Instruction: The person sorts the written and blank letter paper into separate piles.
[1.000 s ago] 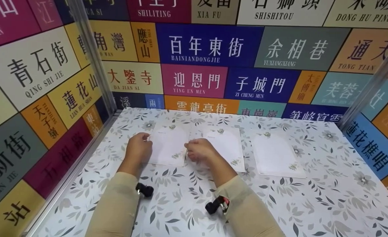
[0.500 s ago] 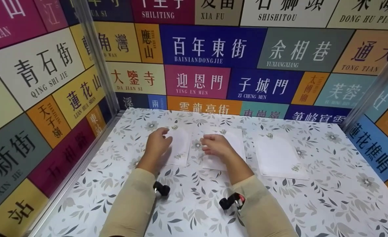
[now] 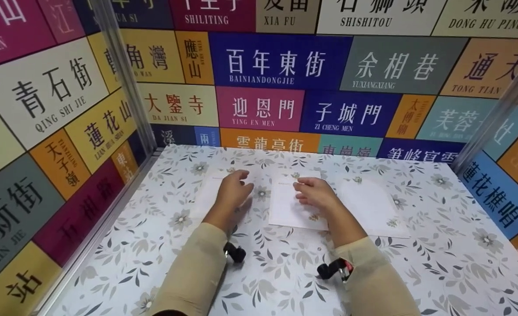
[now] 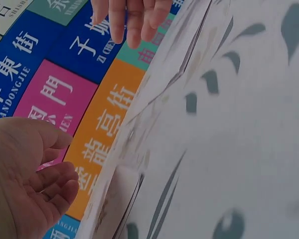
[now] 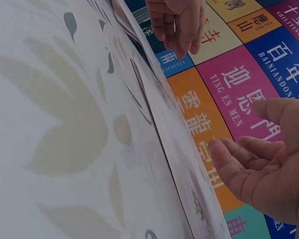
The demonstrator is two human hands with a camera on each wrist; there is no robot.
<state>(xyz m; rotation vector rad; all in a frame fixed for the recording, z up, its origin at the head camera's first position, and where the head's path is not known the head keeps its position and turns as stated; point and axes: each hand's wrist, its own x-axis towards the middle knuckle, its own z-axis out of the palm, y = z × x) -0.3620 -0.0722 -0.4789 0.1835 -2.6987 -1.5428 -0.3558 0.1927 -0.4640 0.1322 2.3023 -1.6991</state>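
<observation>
Three white sheets of paper with small floral prints lie in a row on the patterned table. My left hand hovers over the right side of the left sheet, its fingers loosely bent and holding nothing. Over the middle sheet is my right hand, also free of any object, fingers relaxed. The right sheet lies just beyond that hand, partly behind it. In the left wrist view, a gap shows between the left hand and the table; the right wrist view likewise shows the right hand raised.
A white tablecloth with grey leaves covers the table. Colourful sign panels form walls behind and at both sides. Metal posts stand at the corners. A small black device is strapped at each wrist.
Both hands have moved to the right. The left hand has come away from the left sheet's left edge to its right side; the right hand has gone from between two sheets to above the middle one.
</observation>
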